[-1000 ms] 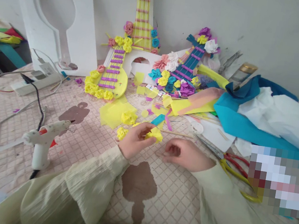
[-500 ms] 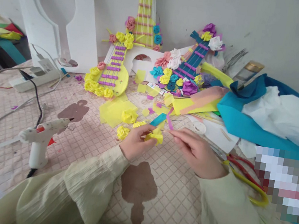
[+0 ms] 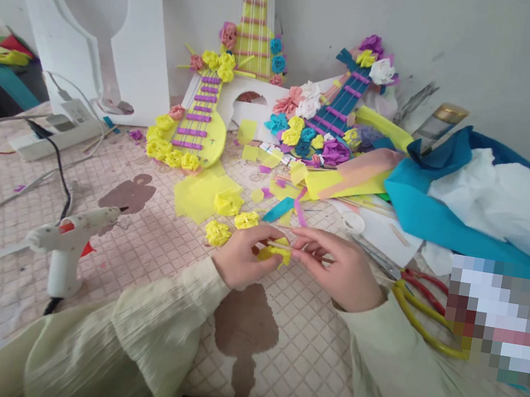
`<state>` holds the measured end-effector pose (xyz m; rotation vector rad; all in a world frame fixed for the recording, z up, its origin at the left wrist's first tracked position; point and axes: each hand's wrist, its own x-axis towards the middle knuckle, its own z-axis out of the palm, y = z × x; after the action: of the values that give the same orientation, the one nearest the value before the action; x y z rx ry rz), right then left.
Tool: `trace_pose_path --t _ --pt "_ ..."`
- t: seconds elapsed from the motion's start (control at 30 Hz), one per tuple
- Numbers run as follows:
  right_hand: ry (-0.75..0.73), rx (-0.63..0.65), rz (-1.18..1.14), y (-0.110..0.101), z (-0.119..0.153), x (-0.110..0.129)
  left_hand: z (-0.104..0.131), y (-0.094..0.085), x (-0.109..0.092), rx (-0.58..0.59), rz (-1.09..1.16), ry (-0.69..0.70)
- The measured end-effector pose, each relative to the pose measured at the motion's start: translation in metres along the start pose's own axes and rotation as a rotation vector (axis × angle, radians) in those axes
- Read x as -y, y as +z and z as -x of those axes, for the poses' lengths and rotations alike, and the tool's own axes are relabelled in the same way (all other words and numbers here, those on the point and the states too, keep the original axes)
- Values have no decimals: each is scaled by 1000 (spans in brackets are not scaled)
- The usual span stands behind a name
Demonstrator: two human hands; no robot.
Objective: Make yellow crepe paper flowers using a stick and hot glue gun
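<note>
My left hand (image 3: 248,256) is closed around a small yellow crepe paper flower (image 3: 277,251), part of it hidden by my fingers. Between thumb and fingers my right hand (image 3: 337,267) grips a thin wooden stick (image 3: 282,246), whose tip lies across the flower. Other yellow paper flowers (image 3: 217,232) rest on the table just left of my left hand. Beyond my hands lie a blue paper strip (image 3: 278,209) and a curled purple strip (image 3: 300,211). A stack of yellow paper sheets (image 3: 192,195) is behind the loose flowers.
A glue gun (image 3: 70,241) stands at left, near a power strip (image 3: 57,132) with cords. Flower-trimmed yellow (image 3: 214,137) and blue (image 3: 342,107) paper guitars lean at the back. Scissors (image 3: 426,291) lie right of my right hand, below piled blue paper (image 3: 426,197).
My right hand has moved left and closer to my left hand, bringing the stick over the yellow flower. The view has shifted slightly.
</note>
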<state>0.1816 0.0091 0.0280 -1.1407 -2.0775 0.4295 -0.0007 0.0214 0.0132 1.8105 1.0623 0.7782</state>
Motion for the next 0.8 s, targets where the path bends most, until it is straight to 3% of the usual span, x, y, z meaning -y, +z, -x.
trace_pose_path --t 0.27,0.8 --pt "-62 -26 84 0 -1 1 -4 -1 4 -31 -70 204" --pt "-189 15 89 4 -1 -4 -3 0 6 3 26 116"
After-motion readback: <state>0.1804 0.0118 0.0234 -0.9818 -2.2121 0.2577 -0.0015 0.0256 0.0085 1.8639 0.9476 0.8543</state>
